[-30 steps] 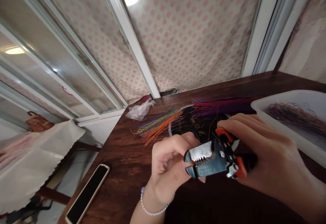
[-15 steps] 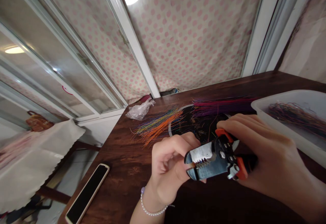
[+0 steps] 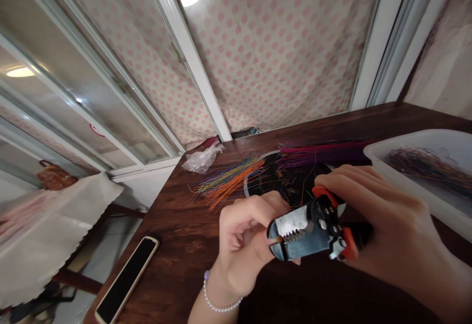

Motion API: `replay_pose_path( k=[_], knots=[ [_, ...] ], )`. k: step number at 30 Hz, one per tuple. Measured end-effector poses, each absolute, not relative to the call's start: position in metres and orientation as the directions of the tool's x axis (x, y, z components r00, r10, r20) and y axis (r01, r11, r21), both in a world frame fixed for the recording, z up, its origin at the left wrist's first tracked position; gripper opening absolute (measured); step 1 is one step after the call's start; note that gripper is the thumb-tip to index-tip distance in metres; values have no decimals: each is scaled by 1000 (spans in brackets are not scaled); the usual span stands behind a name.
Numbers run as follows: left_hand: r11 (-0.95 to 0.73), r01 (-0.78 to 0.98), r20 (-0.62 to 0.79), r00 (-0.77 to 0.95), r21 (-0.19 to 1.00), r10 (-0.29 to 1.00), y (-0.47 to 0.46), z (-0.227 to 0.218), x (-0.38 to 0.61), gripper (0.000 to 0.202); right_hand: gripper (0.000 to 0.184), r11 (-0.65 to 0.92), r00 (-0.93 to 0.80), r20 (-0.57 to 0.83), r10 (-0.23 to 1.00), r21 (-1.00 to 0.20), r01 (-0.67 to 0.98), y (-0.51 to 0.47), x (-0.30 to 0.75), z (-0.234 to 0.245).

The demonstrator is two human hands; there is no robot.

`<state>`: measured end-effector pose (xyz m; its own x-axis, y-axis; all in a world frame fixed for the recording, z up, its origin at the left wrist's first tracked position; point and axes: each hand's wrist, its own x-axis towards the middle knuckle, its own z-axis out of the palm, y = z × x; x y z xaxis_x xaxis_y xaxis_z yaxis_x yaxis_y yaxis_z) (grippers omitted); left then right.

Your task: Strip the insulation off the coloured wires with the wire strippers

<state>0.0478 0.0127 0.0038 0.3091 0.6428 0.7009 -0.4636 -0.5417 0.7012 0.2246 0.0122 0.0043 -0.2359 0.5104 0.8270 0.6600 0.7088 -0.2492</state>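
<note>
My right hand (image 3: 391, 220) grips a pair of orange-handled wire strippers (image 3: 309, 233), with its fingers wrapped over the tool's pivot end. The steel jaws with their notches point left, towards my left hand (image 3: 243, 245). That hand's fingers curl right beside the jaws, and its thumb reaches in close to them. Whether those fingers pinch a fine wire is hidden. A pearl bracelet (image 3: 217, 305) circles my left wrist.
Past my hands, on a dark wooden table (image 3: 173, 250), lie a bundle of orange and multicoloured wires (image 3: 230, 182) and a magenta-purple bundle (image 3: 320, 153) beside a black round mat (image 3: 287, 179). A white plastic tub (image 3: 424, 179) holds tangled wires. A phone (image 3: 125, 279) lies near the table edge.
The wire strippers have tilted slightly in my right hand, and the view has shifted a little. Both hands stay in about the same places.
</note>
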Motion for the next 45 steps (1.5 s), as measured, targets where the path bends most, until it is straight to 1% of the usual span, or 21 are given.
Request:
replay_pose_path(
  k=[4,8,13,19,32,39,45],
  knots=[
    [-547,-472,708,292,691,643,13,3,49,14,34,694,-232,821,521,-249,675,11,225,4],
    [-560,-483,725,282,673,628,13,4,50,15,32,709,-267,831,488,-199,677,14,227,5],
    [-567,-442,708,283,695,647,13,6,51,20,30,727,-285,848,448,-159,668,15,226,9],
    [-577,-429,711,288,695,642,14,6,51,22,30,728,-299,846,441,-143,670,14,226,11],
    [-562,-460,715,298,688,632,14,5,51,18,25,748,-298,849,437,-158,645,16,224,11],
    [-572,-441,714,294,691,635,14,5,50,20,29,746,-296,848,439,-161,647,16,224,10],
    [-575,-438,714,288,691,638,14,5,50,21,27,749,-297,841,452,-178,638,15,224,9]
  ],
)
